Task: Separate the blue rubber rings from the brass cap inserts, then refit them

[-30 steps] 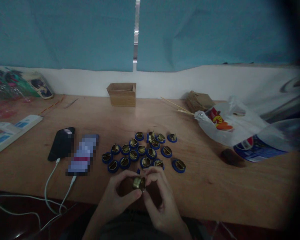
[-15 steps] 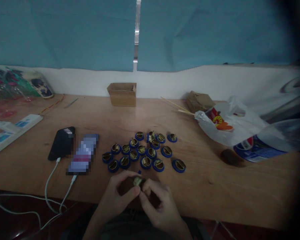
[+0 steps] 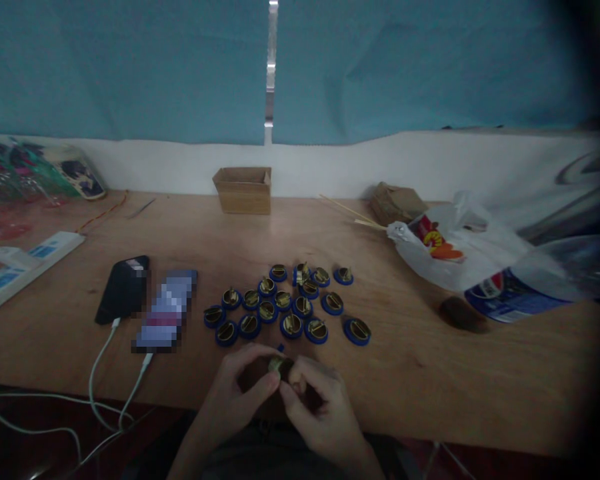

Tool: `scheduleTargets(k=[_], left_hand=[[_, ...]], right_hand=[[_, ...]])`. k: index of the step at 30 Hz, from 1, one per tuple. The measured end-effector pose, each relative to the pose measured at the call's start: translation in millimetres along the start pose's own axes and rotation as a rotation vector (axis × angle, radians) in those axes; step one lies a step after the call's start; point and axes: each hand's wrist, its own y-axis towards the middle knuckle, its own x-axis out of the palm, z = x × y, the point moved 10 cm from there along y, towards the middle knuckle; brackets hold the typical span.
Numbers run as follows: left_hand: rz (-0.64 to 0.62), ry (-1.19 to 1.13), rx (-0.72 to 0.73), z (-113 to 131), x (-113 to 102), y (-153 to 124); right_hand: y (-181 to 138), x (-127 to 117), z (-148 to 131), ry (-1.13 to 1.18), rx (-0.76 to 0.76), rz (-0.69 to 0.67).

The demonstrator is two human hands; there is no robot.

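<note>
Between the fingertips of both hands is a small badge (image 3: 279,365) with a gold-coloured metal back, mostly hidden by the fingers. My left hand (image 3: 245,387) pinches it from the left, thumb below and index finger curled over the top. My right hand (image 3: 320,400) grips its right side with thumb and bent fingers. A tiny blue piece (image 3: 281,347) shows just beyond the fingertips. Ahead of the hands lie several round blue-rimmed badges (image 3: 291,325), face down, with gold pin backs turned up. One badge (image 3: 357,331) sits apart at the right.
To the left are a black phone-like device (image 3: 123,290), a phone (image 3: 167,310) with a lit screen, white cables and a power strip (image 3: 35,267). An open cardboard box (image 3: 244,193) stands at the back. At right are a plastic bag (image 3: 460,250) and a Pepsi bottle (image 3: 515,297) lying down.
The held badge has turned slightly between the fingers, and the right fingers have shifted a little. The badges on the table have not moved.
</note>
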Motion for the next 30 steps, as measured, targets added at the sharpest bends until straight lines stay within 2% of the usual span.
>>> scheduleTargets(k=[6,9,12,15,19,24,27,30], left_hand=[[-0.001,-0.009,-0.001,2.4,0.9,0.9],[0.023,-0.058,0.008,4.1,-2.2,1.8],[0.036,-0.094,0.022,6.1,-4.0,2.8],[0.049,-0.075,0.042,8.7,-4.2,3.5],[0.107,-0.027,0.057,9.2,-7.2,2.5],[0.140,0.057,0.078,12.9,-10.1,-3.3],[0.167,0.222,0.136,22.0,-11.9,-8.5],[0.169,0.450,0.233,31.6,-6.2,-13.0]], right_hand=[[0.6,-4.9,0.3,0.089,0.054,0.000],[-2.3,-7.8,11.8,0.247,0.146,-0.004],[-6.2,-12.4,25.6,0.463,0.213,0.051],[-7.3,-17.8,30.4,0.513,0.211,0.126],[-8.2,-26.3,30.2,0.338,0.239,0.147],[-19.6,-64.2,35.4,-0.138,0.245,0.127],[-32.1,-94.1,43.6,-0.321,0.254,0.166],[-40.6,-113.4,50.8,-0.448,0.273,0.187]])
